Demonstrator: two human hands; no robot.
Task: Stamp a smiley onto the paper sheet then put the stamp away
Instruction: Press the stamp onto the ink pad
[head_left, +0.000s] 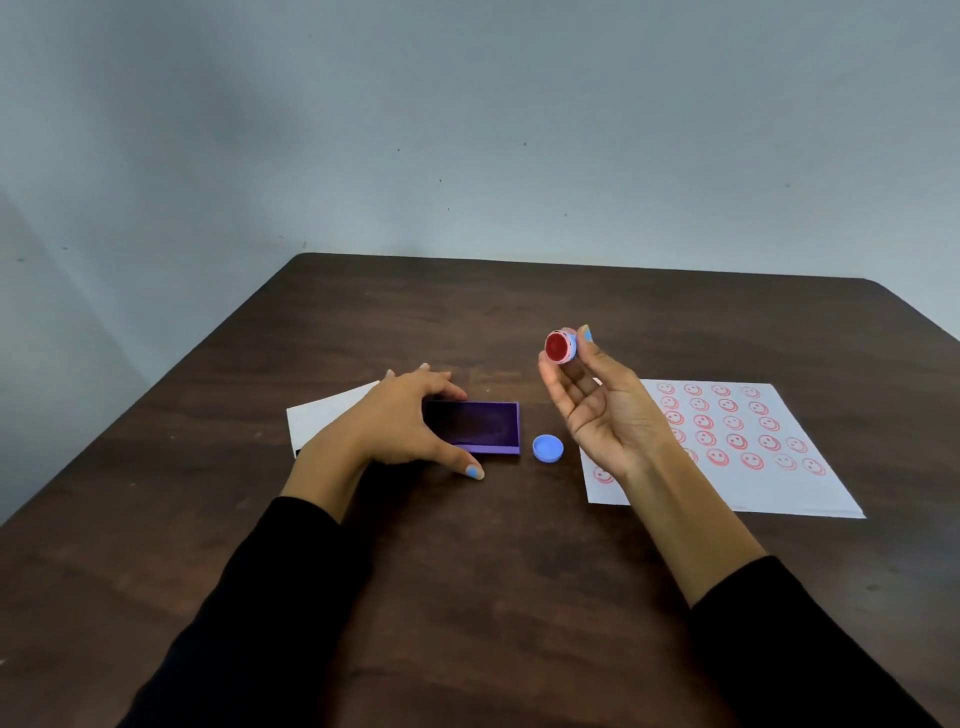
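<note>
My right hand (605, 410) holds a small round stamp (560, 346) up above the table, pinched between thumb and fingertips, its red inked face turned toward me. A white paper sheet (810, 493) covered with several red smileys lies to the right, partly behind that hand. My left hand (402, 421) rests on the left end of an open purple box (485, 426), fingers spread around its edge. The stamp's blue cap (547, 448) lies open side up on the table between the box and the sheet.
A white card or lid (322, 418) lies partly under my left hand, left of the purple box. The dark wooden table (467, 571) ends at a grey wall behind. Black sleeves cover both forearms.
</note>
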